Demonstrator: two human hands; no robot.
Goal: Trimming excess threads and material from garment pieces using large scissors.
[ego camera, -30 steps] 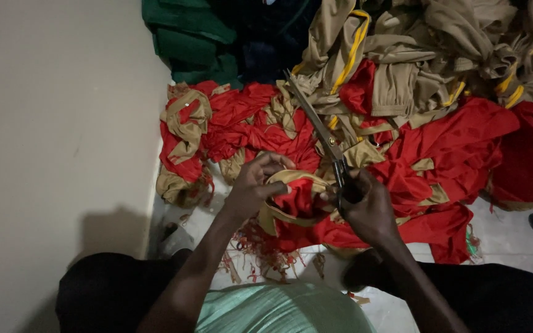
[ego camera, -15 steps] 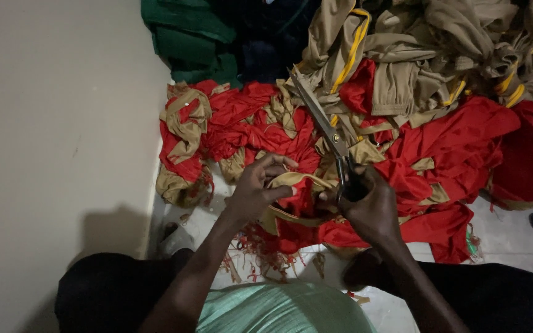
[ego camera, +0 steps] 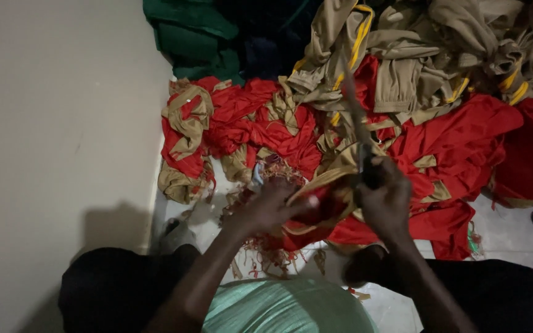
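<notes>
The person sits on the floor [ego camera: 513, 237] against a pale wall [ego camera: 50, 135], working on a red garment piece with tan trim [ego camera: 316, 206] held low in front of the knees.

Left hand [ego camera: 269, 206]: closed around the near edge of the red-and-tan piece, fingers curled over the fabric and bunching it up. Right hand [ego camera: 385, 200]: wrapped tightly around the handles of a pair of long scissors [ego camera: 358, 120]; the blades point up and away over the cloth. The blades are blurred, so it cannot be told how far apart they stand. The scissors meet the fabric just beside the right hand, at the tan edging.

Done, as far as visible: loose thread ends and small tan and red scraps [ego camera: 257, 262] lie scattered on the floor between the knees, which suggests trimming has produced waste. A heap of red garments with tan bands [ego camera: 242, 123] lies spread just beyond the hands; whether those are finished or waiting cannot be told.

Left, as judged: the piece in hand is under the scissors and not set aside. A large pile of tan garments with yellow stripes [ego camera: 439, 49] sits well behind, with plain red cloth [ego camera: 464, 139] to the right and folded green cloth [ego camera: 189, 31] at the top left. None of these is touched by either hand. The amount of cloth around suggests much remains.
</notes>
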